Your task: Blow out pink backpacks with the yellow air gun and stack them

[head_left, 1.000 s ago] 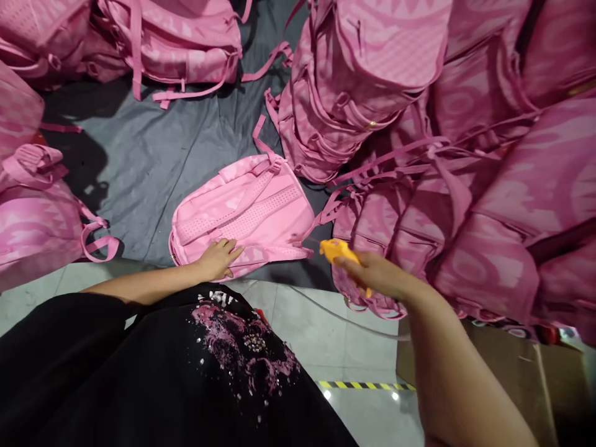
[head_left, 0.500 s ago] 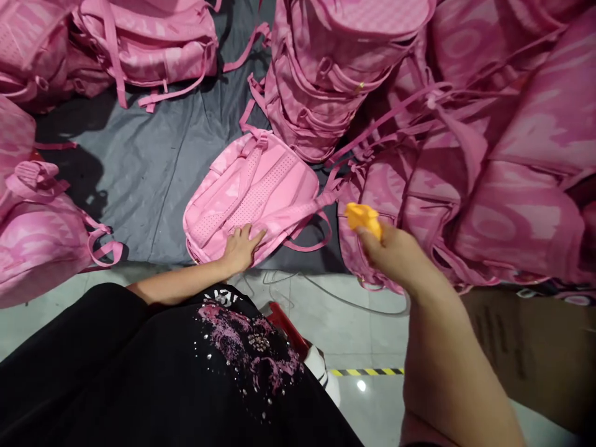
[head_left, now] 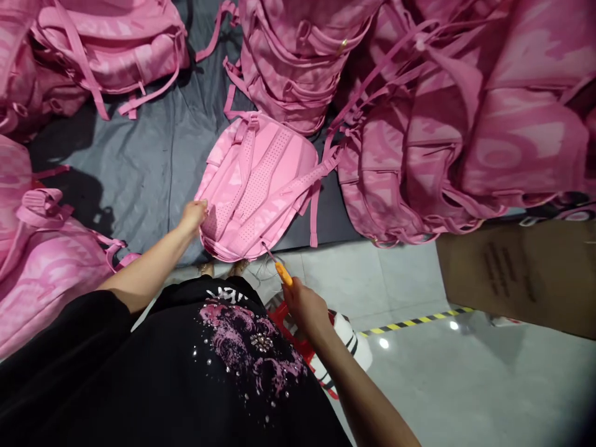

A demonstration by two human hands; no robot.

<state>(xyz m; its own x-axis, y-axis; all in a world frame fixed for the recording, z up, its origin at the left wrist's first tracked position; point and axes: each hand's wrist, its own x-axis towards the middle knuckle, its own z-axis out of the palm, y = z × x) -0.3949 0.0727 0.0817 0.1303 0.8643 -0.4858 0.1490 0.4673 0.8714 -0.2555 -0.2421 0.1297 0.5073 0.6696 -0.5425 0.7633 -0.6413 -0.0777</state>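
A pink camouflage backpack (head_left: pixel 265 180) lies with its back panel and shoulder straps facing up, by the table's near edge. My left hand (head_left: pixel 193 217) is closed on its left side edge. In my right hand (head_left: pixel 305 304), below the bag's lower right corner, is a slim orange-handled tool (head_left: pixel 283 273) with a thin metal tip. The tip reaches the bag's bottom edge; whether it touches the fabric or a thread there I cannot tell.
A dark grey cloth (head_left: pixel 144 161) covers the table. Stacked pink backpacks (head_left: pixel 288 68) stand behind, with more at right (head_left: pixel 419 161) and left (head_left: pixel 60 261). A cardboard box (head_left: pixel 516 273) and a red stool (head_left: pixel 279 316) are below the table edge.
My right hand has swung from the right in to the backpack's bottom edge with the orange-handled tool. My left hand went from lying on the bag to gripping its left edge; the bag has turned slightly.
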